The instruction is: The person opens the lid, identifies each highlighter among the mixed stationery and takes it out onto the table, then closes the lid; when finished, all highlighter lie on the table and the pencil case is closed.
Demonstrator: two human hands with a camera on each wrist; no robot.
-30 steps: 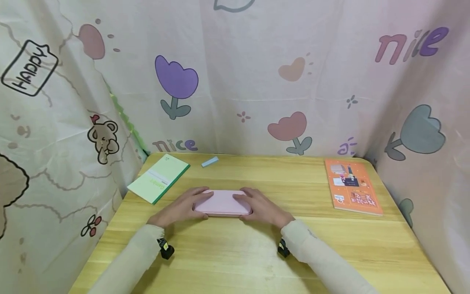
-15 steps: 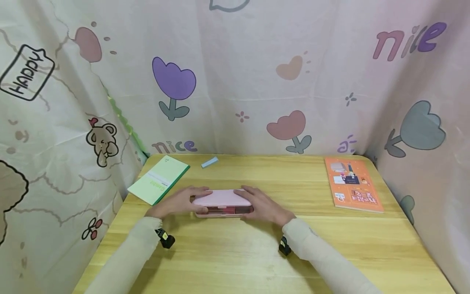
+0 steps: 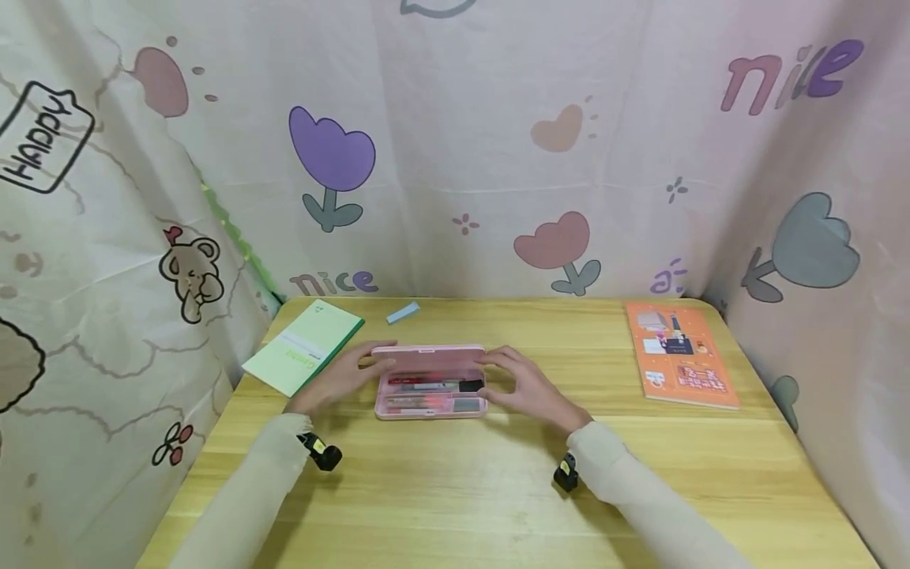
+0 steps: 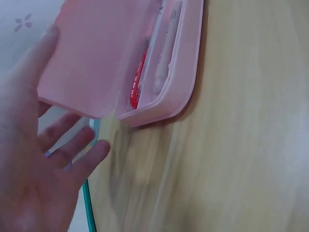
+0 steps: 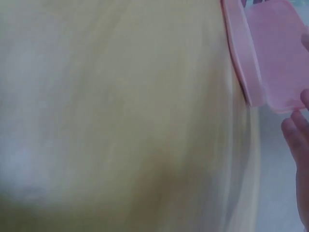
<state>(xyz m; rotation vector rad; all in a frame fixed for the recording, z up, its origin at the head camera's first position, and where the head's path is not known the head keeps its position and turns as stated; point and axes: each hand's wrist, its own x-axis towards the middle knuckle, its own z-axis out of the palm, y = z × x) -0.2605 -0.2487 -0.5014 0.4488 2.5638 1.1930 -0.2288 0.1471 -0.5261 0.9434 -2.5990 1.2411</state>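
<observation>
A pink pencil case point(image 3: 430, 415) lies on the table with its lid point(image 3: 426, 360) raised. Inside it are a red pen point(image 4: 138, 79), a pale pen point(image 4: 168, 48) and other writing things. My left hand point(image 3: 344, 376) holds the lid at its left end, thumb on the inner face and index finger hidden behind. The other fingers of that hand stick out below the lid's edge in the left wrist view. At the lid's right end is my right hand point(image 3: 531, 389), fingers loosely bent and fingertips close to the edge, thumb apart from them.
A green notebook point(image 3: 304, 348) lies at the back left, close to my left hand. Behind the case is a small light-blue strip point(image 3: 403, 313). An orange book point(image 3: 681, 356) lies at the right. A printed curtain point(image 3: 455, 158) hangs around the wooden table point(image 3: 455, 490).
The pencil case was closed between both hands; its lid has swung up and back, showing the pens. My left hand has followed the lid, and my right hand has shifted outward.
</observation>
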